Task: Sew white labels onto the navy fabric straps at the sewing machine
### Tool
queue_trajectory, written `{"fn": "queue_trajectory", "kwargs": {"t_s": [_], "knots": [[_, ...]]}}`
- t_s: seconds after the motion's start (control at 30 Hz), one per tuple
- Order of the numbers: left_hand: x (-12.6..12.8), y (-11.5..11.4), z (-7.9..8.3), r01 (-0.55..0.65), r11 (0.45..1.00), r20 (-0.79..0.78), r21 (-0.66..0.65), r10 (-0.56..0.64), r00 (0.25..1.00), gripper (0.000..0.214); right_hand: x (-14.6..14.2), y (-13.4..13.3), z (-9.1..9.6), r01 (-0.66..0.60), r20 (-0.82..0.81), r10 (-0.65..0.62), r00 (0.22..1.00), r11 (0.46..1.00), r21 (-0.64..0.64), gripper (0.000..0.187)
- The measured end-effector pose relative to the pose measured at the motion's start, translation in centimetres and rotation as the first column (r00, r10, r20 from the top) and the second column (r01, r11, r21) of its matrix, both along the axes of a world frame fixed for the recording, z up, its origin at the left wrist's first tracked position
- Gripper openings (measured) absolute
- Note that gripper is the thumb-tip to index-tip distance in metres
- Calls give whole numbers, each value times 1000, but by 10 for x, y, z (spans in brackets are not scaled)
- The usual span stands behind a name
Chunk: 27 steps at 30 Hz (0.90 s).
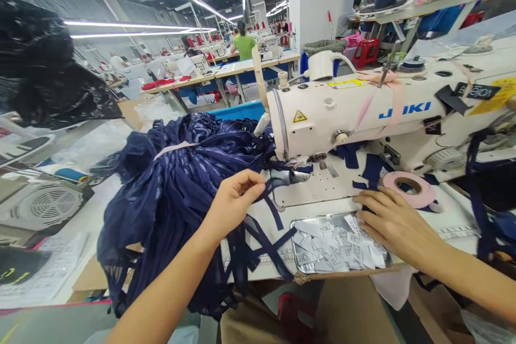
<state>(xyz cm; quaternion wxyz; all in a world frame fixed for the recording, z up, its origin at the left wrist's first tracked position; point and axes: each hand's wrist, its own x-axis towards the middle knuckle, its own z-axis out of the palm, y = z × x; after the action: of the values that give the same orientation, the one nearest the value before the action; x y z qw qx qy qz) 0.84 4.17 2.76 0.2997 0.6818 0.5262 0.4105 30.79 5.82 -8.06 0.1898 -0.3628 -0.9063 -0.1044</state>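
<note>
My left hand (pixel 236 199) pinched the navy strap (pixel 274 185) at nine o'clock of the needle (pixel 320 161); my right hand (pixel 393 220) lay flat, released, on labels (pixel 336 244). I judged it needed tension, fed straight.

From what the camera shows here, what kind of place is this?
Most likely a garment factory floor. A JUKI sewing machine stands in front, a pile of navy fabric lies beside it, and rows of work tables with other workers run behind.
</note>
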Motion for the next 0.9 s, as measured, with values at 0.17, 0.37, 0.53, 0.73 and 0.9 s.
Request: {"fn": "queue_trajectory", "kwargs": {"t_s": [0.17, 0.37, 0.53, 0.73, 0.9], "knots": [[36, 11, -23, -66, 954, -51, 294, 85, 995, 10, 1, 5, -13, 23, -96, -36, 995, 991, -132, 11], [49, 47, -79, 30, 988, -196, 154, 0, 981, 10, 14, 4, 3, -25, -279, -58, 959, 958, -287, 13], [34, 49, -83, -95, 984, 63, -148, 105, 992, 16, 12, 2, 33, 3, -558, -284, 780, 893, -450, 21], [37, 34, -73, -7, 938, 413, -347, 159, 897, 20, -56, 8, 41, -415, -749, -384, 540, 652, -634, 21], [36, 23, -61, 27, 940, 488, -341, 152, 860, 24, -110, 15, 41, -471, -792, -316, 523, 667, -577, 15]]}}
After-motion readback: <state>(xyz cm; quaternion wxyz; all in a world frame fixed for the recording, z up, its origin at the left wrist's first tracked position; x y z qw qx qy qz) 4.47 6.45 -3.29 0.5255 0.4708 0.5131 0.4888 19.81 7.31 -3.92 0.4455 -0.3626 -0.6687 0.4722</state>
